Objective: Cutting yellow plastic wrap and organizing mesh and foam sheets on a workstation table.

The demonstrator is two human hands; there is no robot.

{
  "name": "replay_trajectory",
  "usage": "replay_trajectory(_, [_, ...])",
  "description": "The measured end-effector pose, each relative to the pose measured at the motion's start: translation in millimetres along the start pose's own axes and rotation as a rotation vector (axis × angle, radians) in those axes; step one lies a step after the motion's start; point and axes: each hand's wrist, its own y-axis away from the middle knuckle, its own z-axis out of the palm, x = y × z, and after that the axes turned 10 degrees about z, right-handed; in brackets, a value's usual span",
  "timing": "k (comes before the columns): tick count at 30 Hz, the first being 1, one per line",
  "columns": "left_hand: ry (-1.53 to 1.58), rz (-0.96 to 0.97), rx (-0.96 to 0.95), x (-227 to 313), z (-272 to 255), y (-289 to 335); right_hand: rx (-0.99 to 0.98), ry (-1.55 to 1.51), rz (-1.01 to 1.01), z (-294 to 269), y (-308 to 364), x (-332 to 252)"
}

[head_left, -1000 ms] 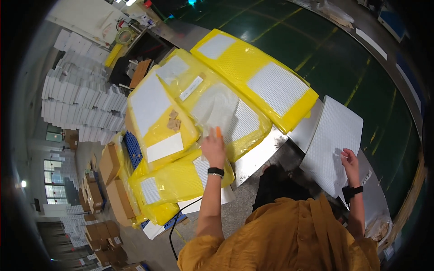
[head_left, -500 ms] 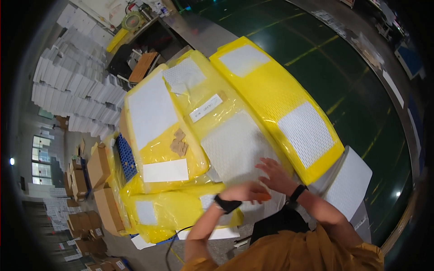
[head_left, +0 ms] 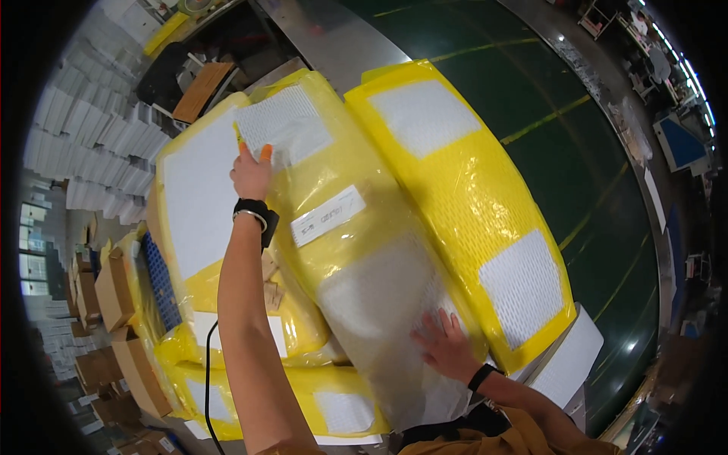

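Note:
Several large yellow plastic-wrapped bundles with white sheets under the film lie side by side. My left hand (head_left: pixel 252 173), with a black wristband, reaches far forward and presses on the far end of the middle bundle (head_left: pixel 341 250), at the edge of a white sheet (head_left: pixel 284 125). My right hand (head_left: pixel 446 347), also with a black wristband, lies flat with fingers spread on the near end of the same bundle. A white label (head_left: pixel 327 215) sits on the film between the hands. Another bundle (head_left: pixel 466 189) lies to the right, and one (head_left: pixel 201 220) to the left.
Stacks of white sheets (head_left: pixel 91 129) stand at the left. Brown cartons (head_left: pixel 114 303) and a blue crate (head_left: pixel 161 284) sit at the lower left. A green floor with yellow lines (head_left: pixel 553 98) spreads to the right. A loose white sheet (head_left: pixel 570 364) lies by my right arm.
My left hand has stretched from the near end of the middle bundle up to its far end. My right hand has settled flat on the near end. The view has shifted closer over the bundles.

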Motion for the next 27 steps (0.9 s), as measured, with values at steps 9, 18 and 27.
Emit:
replay_trajectory(9, [-0.144,-0.124,-0.222,-19,43,-31,-0.048,-0.002,-0.023,-5,-7,13])
replay_trajectory(18, [-0.229,-0.090,0.105,-19,17,-68,-0.030,-0.062,-0.029,-10,-26,14])
replay_trajectory(27, [-0.046,0.646,0.038,40,63,-66,-0.044,-0.050,-0.045,-13,-34,17])
